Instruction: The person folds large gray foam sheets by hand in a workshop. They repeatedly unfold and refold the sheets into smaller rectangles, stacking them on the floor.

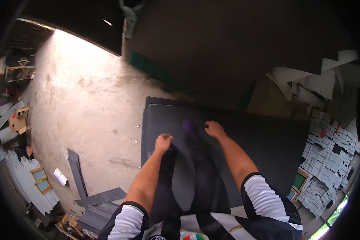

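Observation:
My left hand (164, 143) hangs in front of my left leg with its fingers curled in, and I see nothing in it. Over the dark sheet, my right hand (215, 129) is held out with its thumb and forefinger a little apart, holding nothing that shows. Neither hand appears to touch anything. Below them lies a large flat dark grey sheet (252, 148), seemingly stacked on another whose edge sticks out at the left. One foot in a purple sock or shoe (189, 125) is on the sheet.
A dark brown panel-like surface (236, 44) fills the far side, with green strips (148, 68) at its lower edge. Stacked white pieces (328, 160) stand at the right. Dark strips (78, 172), white lengths (28, 180) and small frames (41, 180) lie at the left on the concrete floor (96, 100).

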`<state>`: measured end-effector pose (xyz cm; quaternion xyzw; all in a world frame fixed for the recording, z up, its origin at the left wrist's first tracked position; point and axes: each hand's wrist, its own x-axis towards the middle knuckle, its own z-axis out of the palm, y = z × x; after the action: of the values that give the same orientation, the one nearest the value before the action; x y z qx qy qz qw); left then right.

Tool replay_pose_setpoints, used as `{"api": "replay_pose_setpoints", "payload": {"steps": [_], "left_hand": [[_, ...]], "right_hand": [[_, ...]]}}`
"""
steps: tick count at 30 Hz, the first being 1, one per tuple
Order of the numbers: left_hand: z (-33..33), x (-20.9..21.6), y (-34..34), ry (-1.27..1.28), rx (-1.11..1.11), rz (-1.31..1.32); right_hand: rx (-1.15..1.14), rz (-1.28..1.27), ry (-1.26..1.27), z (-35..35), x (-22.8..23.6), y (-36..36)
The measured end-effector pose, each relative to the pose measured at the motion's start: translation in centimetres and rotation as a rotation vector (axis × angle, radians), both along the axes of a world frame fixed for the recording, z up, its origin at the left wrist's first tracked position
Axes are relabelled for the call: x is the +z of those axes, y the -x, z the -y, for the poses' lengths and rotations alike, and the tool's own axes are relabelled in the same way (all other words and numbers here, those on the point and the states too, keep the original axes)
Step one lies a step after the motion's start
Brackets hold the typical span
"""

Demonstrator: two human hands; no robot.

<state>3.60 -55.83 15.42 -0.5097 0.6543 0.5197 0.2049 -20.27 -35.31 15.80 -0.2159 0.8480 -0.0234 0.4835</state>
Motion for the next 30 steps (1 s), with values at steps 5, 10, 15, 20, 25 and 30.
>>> {"api": "replay_pose_setpoints", "payload": {"steps": [5,10,15,20,25,30], "left_hand": [[5.3,-17.7,7.7,-0.038,0.151,-0.035],[9.2,-33.4,14.0,0.187,0.099,-0.185],[10.6,-39.0,15.1,0.103,0.264,-0.194],[11.8,-36.8,16.4,0.246,0.186,-0.177],[12.7,-30.6,15.6,0.354,0.387,-0.196],[19.7,-28.4,12.9,0.020,1.059,-0.228]], "right_hand": [[0.268,-0.240,0.094,2.5,-21.8,2.8],[0.221,-0.390,0.203,4.9,-33.6,7.0],[0.443,-0.367,0.058,3.5,-40.2,7.1],[0.286,-0.521,0.253,0.7,-44.0,6.1],[0.246,-0.260,0.032,1.5,-39.9,9.0],[0.404,-0.052,-0.110,7.8,-26.3,14.5]]}}
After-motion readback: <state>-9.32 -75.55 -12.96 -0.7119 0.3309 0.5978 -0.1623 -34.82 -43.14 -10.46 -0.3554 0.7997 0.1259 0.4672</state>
